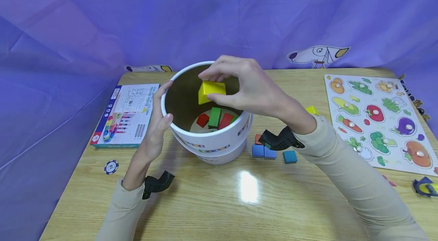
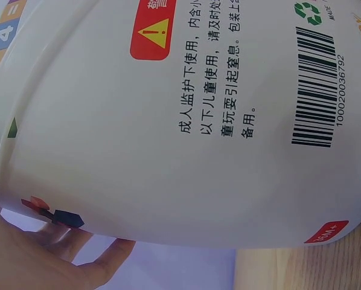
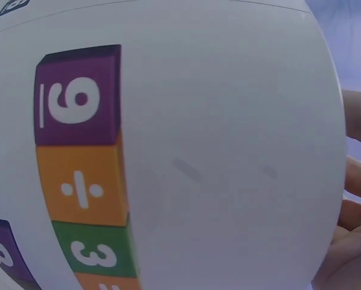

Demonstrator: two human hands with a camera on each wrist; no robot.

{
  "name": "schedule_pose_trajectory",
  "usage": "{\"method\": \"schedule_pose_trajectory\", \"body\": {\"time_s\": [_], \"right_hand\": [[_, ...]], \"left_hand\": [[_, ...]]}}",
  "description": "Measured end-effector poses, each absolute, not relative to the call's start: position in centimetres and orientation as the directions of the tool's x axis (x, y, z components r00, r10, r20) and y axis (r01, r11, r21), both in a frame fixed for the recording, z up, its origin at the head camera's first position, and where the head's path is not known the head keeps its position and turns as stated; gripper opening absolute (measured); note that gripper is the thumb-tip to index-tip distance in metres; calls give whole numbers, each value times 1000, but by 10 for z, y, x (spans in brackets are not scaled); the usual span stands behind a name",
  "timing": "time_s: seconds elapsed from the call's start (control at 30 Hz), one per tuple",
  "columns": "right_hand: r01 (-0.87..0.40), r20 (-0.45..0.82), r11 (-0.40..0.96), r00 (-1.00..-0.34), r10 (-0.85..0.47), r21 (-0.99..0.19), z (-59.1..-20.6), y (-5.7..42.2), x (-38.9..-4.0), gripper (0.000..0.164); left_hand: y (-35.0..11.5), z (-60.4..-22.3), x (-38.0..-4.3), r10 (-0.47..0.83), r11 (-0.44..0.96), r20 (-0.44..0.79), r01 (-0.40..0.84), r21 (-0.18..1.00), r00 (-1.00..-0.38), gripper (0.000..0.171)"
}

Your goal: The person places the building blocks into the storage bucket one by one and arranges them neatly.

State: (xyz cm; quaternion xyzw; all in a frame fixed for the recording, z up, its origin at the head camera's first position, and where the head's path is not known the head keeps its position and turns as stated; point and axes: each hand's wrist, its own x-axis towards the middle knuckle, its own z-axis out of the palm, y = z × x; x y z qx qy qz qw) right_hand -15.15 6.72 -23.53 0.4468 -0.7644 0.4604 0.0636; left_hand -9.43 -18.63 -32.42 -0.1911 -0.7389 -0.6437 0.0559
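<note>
Over the mouth of a white bucket [image 1: 191,136], my right hand [image 1: 244,81] pinches a yellow block [image 1: 213,89] between thumb and fingers. Red blocks [image 1: 202,120] and a green block [image 1: 215,117] lie on the bucket's floor. My left hand [image 1: 155,127] holds the bucket's left side at the rim, thumb and fingers spread around the wall. The left wrist view shows its fingers [image 2: 111,260] against the printed outer wall. In the right wrist view the bucket's wall hides the yellow block and most of the right hand [image 3: 352,241].
Blue blocks [image 1: 264,151], a teal block [image 1: 290,157] and another yellow block [image 1: 311,110] lie right of the bucket. A vegetable peg puzzle [image 1: 369,119] lies far right. A boxed toy [image 1: 126,115] and a poker chip [image 1: 111,167] are at left. Purple cloth [image 1: 205,16] hangs behind.
</note>
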Motion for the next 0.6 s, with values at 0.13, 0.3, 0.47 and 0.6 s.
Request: {"method": "schedule_pose_trajectory", "body": {"time_s": [0.13, 0.3, 0.47, 0.6], "right_hand": [[-736, 496, 180, -595, -632, -652, -236, 69, -152, 31], [-733, 495, 184, -600, -628, -655, -235, 80, -149, 32], [-702, 507, 143, -625, -594, -698, -239, 104, -143, 32], [-695, 550, 75, -626, -553, -715, -250, 126, -136, 34]], "left_hand": [[-186, -324, -94, 209, 94, 339, 363, 927, -917, 71], [-184, -323, -95, 207, 81, 350, 373, 924, -913, 71], [-184, -323, -95, 207, 83, 354, 377, 922, -912, 71], [-184, -323, -94, 203, 84, 359, 381, 921, -911, 71]]}}
